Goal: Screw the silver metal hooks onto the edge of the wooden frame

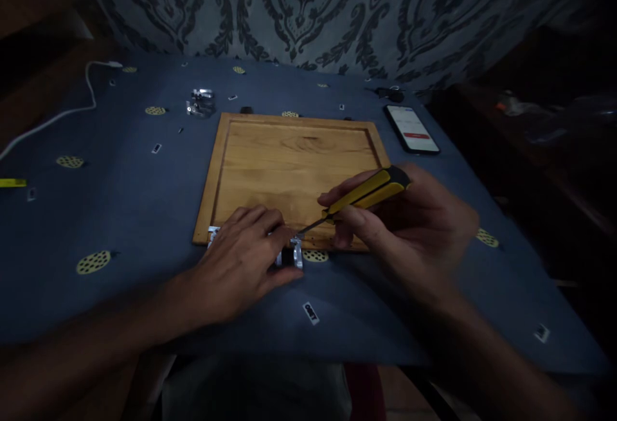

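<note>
A framed wooden panel (289, 164) lies flat on the table, with small holes along its near edge. My left hand (245, 254) is closed over that edge, its fingers and thumb holding a shiny metal hinge (297, 257). Much of the hinge is hidden under my fingers. Beyond the left side of the hand, another bit of metal fitting (213, 233) shows at the panel's corner. My right hand (409, 234) grips a yellow and black screwdriver (366, 193), tilted down to the left. Its tip meets the hinge beside my left fingers; a screw there is too small to make out.
Loose metal fittings (200, 103) lie behind the panel at the left. A lit phone (412, 129) and a dark keyring-like item (389, 93) are at the back right. A white cable (89, 87) and a yellow object (13, 182) are at the left of the blue patterned tablecloth (130, 215).
</note>
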Tool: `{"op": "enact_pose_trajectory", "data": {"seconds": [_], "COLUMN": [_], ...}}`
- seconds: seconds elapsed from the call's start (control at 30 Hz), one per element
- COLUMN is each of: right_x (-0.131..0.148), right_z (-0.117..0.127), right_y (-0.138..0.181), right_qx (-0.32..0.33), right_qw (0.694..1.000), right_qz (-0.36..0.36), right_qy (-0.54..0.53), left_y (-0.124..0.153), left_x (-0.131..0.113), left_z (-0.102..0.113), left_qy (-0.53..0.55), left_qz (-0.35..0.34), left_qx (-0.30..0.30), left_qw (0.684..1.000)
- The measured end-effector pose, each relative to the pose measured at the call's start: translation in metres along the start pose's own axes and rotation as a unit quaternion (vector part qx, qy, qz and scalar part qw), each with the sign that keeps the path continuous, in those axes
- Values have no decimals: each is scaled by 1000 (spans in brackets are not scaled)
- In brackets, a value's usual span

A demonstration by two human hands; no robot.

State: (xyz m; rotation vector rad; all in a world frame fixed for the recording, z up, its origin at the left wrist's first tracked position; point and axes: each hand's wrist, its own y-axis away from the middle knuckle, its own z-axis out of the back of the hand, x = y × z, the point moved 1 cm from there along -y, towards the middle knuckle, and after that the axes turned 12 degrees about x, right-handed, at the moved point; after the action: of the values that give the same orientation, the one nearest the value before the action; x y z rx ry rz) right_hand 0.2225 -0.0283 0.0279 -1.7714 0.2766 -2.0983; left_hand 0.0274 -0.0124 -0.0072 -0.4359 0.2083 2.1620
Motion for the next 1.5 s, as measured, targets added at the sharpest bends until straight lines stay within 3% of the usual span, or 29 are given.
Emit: {"op": "enact_pose_trajectory", "data": {"seconds": [0.17,0.47,0.67,0.97,1.17,1.5], "right_x": [-1,1,-1,1,2,0], "right_z": [1,-2,-1,2,1,5], "right_y": [2,0,0,2,0,1], "right_qx": [-20,4,15,50,34,61], "right_qw": [1000,1000,1000,998,999,997], "right_qz": [13,-11,-14,-32,-29,-32], "right_qy": [7,-10,-18,11,15,-37], "left_y": [0,-1,-1,-1,-2,-1], "left_x": [1,0,0,0,-1,-1], "left_z": [1,1,0,2,1,1], "left_qy": [2,0,2,3,4,2], "left_qz": [5,11,-3,13,14,1], "left_qx": [10,19,-8,20,20,7], "left_qw": [1000,1000,1000,1000,1000,1000]}}
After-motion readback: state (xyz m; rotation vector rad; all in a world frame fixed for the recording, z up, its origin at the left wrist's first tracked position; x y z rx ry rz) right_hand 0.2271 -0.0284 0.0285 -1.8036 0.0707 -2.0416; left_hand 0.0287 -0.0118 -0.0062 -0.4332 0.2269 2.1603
